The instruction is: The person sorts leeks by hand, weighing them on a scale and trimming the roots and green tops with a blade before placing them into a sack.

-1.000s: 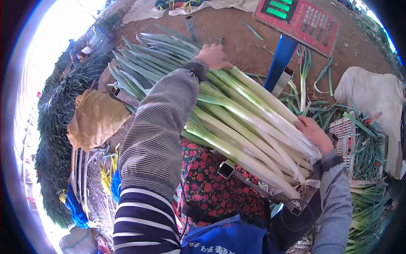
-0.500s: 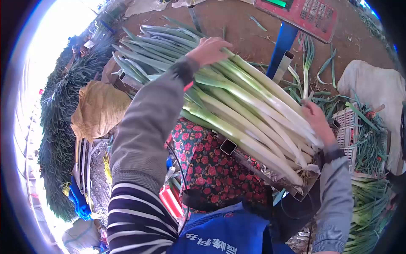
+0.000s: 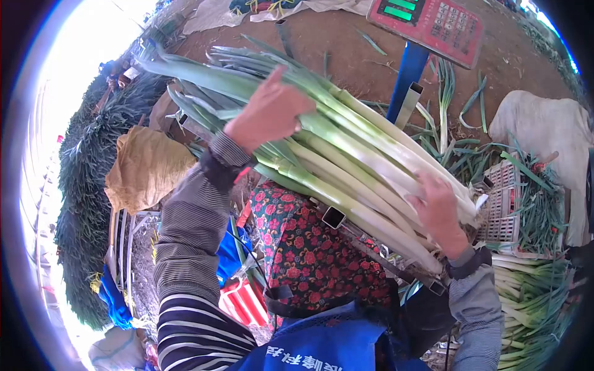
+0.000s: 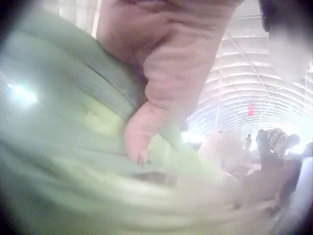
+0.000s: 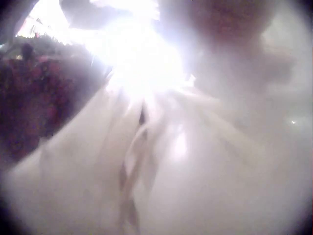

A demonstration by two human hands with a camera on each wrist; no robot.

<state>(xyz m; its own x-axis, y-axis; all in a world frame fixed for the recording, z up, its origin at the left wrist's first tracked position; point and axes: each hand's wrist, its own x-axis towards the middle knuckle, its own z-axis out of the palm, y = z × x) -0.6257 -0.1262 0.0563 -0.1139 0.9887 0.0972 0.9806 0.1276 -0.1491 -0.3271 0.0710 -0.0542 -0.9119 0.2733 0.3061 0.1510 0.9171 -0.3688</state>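
Note:
A thick pile of leeks (image 3: 362, 148) lies slantwise in front of me, green leaves to the upper left and white root ends to the lower right. My left hand (image 3: 272, 111) grips a leek where its leaves begin; in the left wrist view, a bent digit of that hand (image 4: 161, 73) lies against the green leaves (image 4: 58, 127). On the white shafts near the root ends, my right hand (image 3: 439, 210) holds a leek with bent fingers. White shafts (image 5: 146, 166) fill much of the right wrist view, which is blurred and glaring.
A red scale display (image 3: 427, 28) stands on a blue post (image 3: 408, 77) behind the pile. Leafy trimmings fill a white crate (image 3: 498, 204) at the right. A metal frame end (image 3: 334, 216) juts out beside the floral apron (image 3: 303, 247). A brown sack (image 3: 145, 167) sits left.
My left hand has come down and left, nearer my body. The right hand has shifted left onto the white shafts. Long green leaves now reach farther out at the upper left.

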